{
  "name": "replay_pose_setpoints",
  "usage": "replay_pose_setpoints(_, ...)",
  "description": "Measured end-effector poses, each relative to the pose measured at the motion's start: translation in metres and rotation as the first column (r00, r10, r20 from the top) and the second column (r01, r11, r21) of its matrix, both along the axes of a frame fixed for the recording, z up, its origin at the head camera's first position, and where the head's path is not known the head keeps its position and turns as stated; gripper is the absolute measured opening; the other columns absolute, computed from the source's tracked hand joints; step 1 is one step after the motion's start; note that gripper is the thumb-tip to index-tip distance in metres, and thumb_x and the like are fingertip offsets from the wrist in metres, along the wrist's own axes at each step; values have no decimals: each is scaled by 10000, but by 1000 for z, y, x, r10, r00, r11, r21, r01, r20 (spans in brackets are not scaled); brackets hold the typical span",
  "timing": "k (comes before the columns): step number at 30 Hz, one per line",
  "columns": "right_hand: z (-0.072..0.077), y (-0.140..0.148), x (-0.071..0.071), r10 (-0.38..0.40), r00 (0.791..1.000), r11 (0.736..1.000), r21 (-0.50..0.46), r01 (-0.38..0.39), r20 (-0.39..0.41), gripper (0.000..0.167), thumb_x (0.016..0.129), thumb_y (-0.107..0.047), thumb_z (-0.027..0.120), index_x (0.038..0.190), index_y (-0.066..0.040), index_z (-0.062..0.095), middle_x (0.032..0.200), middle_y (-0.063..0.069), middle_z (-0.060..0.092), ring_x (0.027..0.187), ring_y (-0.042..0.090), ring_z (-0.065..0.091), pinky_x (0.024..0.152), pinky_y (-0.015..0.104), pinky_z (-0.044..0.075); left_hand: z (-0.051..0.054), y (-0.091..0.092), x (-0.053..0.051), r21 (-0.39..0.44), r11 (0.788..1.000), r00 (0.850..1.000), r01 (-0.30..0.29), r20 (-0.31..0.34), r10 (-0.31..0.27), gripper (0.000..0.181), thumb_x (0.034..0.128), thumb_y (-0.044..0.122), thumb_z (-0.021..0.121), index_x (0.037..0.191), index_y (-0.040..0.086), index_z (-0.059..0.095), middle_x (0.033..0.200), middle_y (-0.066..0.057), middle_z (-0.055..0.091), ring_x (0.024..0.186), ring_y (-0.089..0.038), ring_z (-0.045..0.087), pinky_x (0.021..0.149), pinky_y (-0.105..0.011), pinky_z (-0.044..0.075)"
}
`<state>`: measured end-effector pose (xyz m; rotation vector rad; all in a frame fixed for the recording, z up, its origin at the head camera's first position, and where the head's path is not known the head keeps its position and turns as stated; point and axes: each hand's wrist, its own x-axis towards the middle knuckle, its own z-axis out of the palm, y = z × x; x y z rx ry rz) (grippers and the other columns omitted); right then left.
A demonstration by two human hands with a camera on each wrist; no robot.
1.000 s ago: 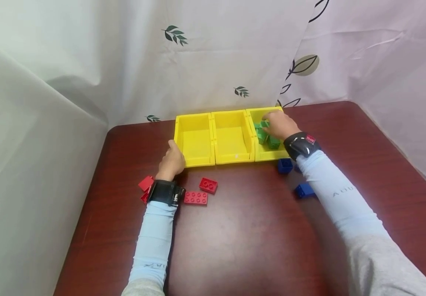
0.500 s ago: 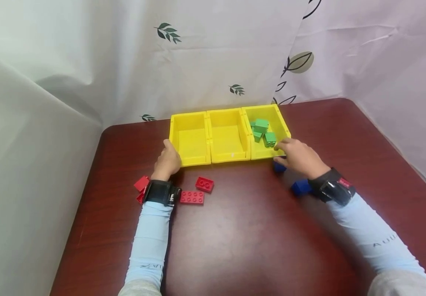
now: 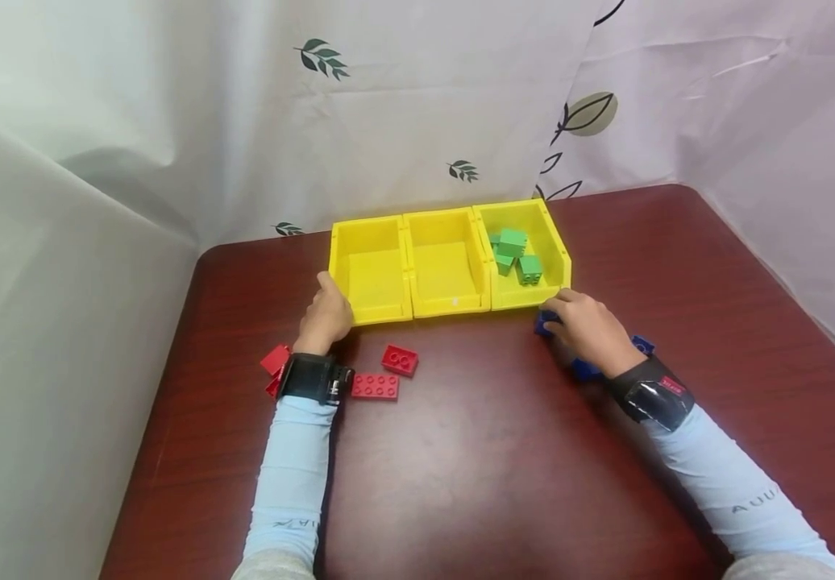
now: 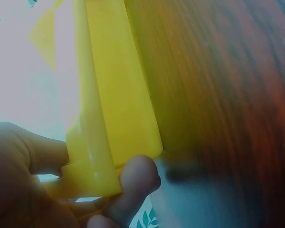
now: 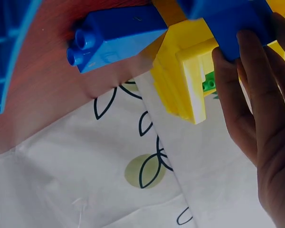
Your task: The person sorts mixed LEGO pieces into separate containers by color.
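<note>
Three yellow bins [image 3: 449, 304] stand joined in a row at the table's back. My left hand [image 3: 326, 316] grips the left bin's outer front corner; in the left wrist view its fingers [image 4: 137, 178] curl round the yellow wall [image 4: 121, 90]. Just in front of the right bin, my right hand [image 3: 591, 329] holds a blue brick [image 3: 544, 323]. The right wrist view shows the fingers [image 5: 256, 71] on that blue brick [image 5: 237, 28]. Another blue brick [image 3: 586, 370] lies partly hidden under the right hand, and one more [image 3: 642, 345] is beside the wrist. Green bricks [image 3: 513, 242] lie in the right bin.
Left of centre on the table [image 3: 461, 451] lie two red bricks [image 3: 375, 387] [image 3: 399, 360]. More red pieces [image 3: 276, 360] sit beside the left wrist, partly hidden by it. A white patterned curtain [image 3: 403, 121] hangs behind the table and along its sides.
My right hand has come out of the right bin, leaving the green bricks there, and moved down to the blue brick in front of it. The left hand stays on the bin corner.
</note>
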<state>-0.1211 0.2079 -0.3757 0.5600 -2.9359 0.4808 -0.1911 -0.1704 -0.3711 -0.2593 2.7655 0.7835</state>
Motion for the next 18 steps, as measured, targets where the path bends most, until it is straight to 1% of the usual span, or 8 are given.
replay_pose_setpoints(6,3,0,-2,-5,999,1000,4,5,32,337,828,-35,752,1154,12,679,1067,209,664,932,351,645,821,524,546,0,-1,1,-1,1000,1000,3,-10,-3,507,1015,153,402,1431,81,120,1098,-196,496,952,-371,541,878,-473,459)
replay_pose_setpoints(8,5,-1,-3,2,999,1000,19,-2,38,318,830,-32,749,1137,16,680,1057,212,663,926,352,645,813,521,547,0,-1,1,-2,1000,1000,2,-8,-2,510,1015,152,408,1432,79,123,1100,-195,497,958,-368,541,889,-477,461)
replay_pose_setpoints(11,10,-3,-9,16,997,999,51,-20,78,278,822,-24,752,1089,11,681,1007,192,660,893,340,639,782,510,551,0,-2,1,5,1000,1000,-5,-16,5,512,1013,152,420,1428,80,130,1095,-194,498,960,-366,541,900,-479,463)
replay_pose_setpoints(13,17,-7,-12,32,993,996,83,-41,114,263,803,-29,771,1049,-5,682,957,163,653,843,313,630,750,488,557,0,-2,2,13,1000,1000,-1,-23,2,507,1010,147,420,1422,78,134,1089,-194,497,953,-364,540,896,-477,465)
replay_pose_setpoints(15,27,-12,-16,53,989,992,109,-69,141,261,787,-44,790,1023,-22,682,917,126,647,801,277,612,722,459,559,0,-2,2,19,1000,1000,3,-24,-3,505,1007,144,424,1418,79,137,1084,-194,496,945,-364,540,890,-474,467)
replay_pose_setpoints(16,34,-17,-17,70,988,990,115,-87,140,261,781,-50,799,1013,-26,682,901,115,643,789,265,605,717,445,559,0,-2,2,21,1000,1000,5,-25,-5,503,1005,142,425,1415,79,140,1081,-192,496,940,-363,540,883,-471,467)
replay_pose_setpoints(18,49,-29,-20,115,988,985,118,-128,105,277,769,-67,816,1009,-26,683,883,102,642,773,249,593,712,421,556,2,-2,2,32,999,1000,0,-22,1,504,1003,138,435,1412,85,146,1082,-190,495,940,-362,540,889,-469,468)
